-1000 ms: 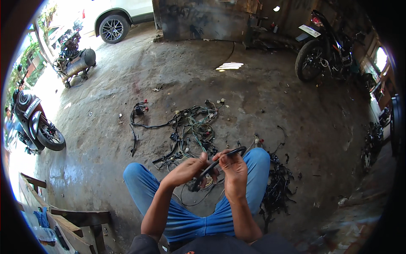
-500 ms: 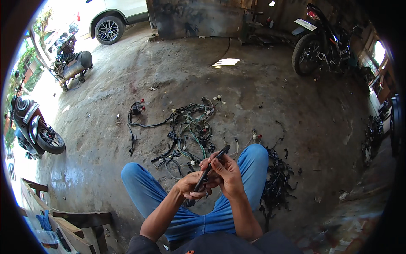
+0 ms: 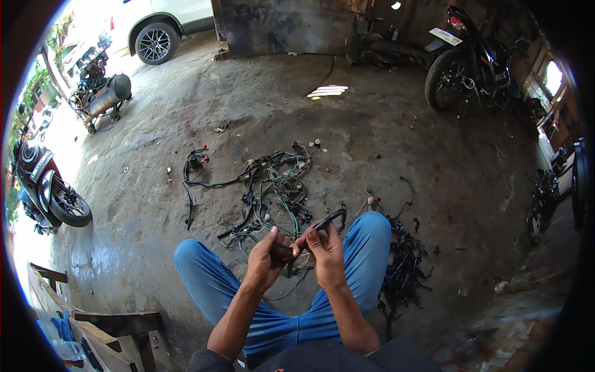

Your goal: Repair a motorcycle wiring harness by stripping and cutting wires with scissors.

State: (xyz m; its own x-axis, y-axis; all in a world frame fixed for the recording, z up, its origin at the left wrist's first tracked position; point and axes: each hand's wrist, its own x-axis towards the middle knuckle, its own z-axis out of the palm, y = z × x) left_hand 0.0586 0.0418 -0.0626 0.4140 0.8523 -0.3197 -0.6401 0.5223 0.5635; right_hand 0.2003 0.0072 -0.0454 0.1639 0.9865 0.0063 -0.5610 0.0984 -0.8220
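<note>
Between my raised knees, both hands hold a black-wrapped piece of wiring harness (image 3: 334,218). My left hand (image 3: 265,263) is closed on its lower part, thumb up. My right hand (image 3: 326,257) pinches it higher up, and a bent dark end sticks out past the fingers toward my right knee. Much of the piece is hidden by my fingers. Just beyond my hands, a tangled wiring harness (image 3: 288,192) lies on the floor, with green, black and pale wires and several connectors. Thin wires hang down below my hands.
A heap of black scraps (image 3: 403,263) lies beside my right knee. A wooden bench (image 3: 118,322) stands at the lower left. Around the concrete floor are a scooter (image 3: 68,201), an air compressor (image 3: 108,96), a parked white car (image 3: 180,15) and a motorcycle (image 3: 449,80).
My left hand has turned thumb-up and shifted left and upward. The held piece now shows a bent end above my right hand, where it looked straight before. The view has shifted slightly.
</note>
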